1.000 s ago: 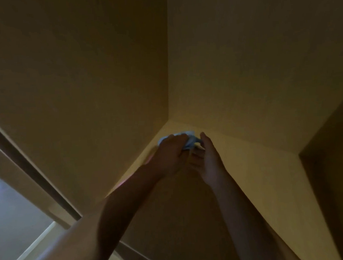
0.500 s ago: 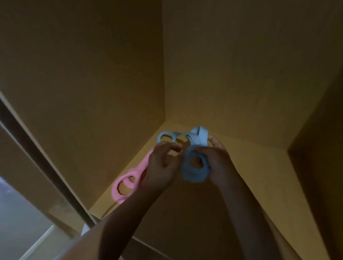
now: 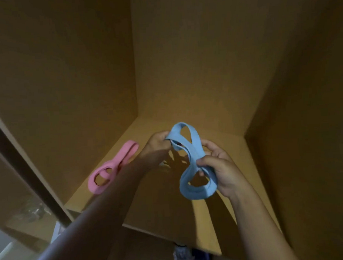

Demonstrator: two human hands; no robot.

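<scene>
**Wooden cupboard shelf (image 3: 236, 146), dimly lit**

At left lies a pink looped plastic clip (image 3: 113, 167). Next, the left hand (image 3: 157, 142) pinches the top of a blue looped plastic clip (image 3: 193, 160) above the shelf; the right hand (image 3: 223, 170) curls its fingers round the middle.

The blue clip (image 3: 193, 148) is light blue all over, like the sky, with no pattern on it. The pink clip (image 3: 113, 167) is soft pink all over, and plain too. The shelf (image 3: 236, 146) is yellow-brown. It is bright near the back and darker at the front, where shadows fall. The back wall (image 3: 203, 59) of the cupboard is plain brown, and the side wall (image 3: 66, 75) is a darker brown. A long strip (image 3: 20, 162) on the left is very dark brown, nearly black. The floor (image 3: 7, 255) low on the left looks pale grey.
</scene>
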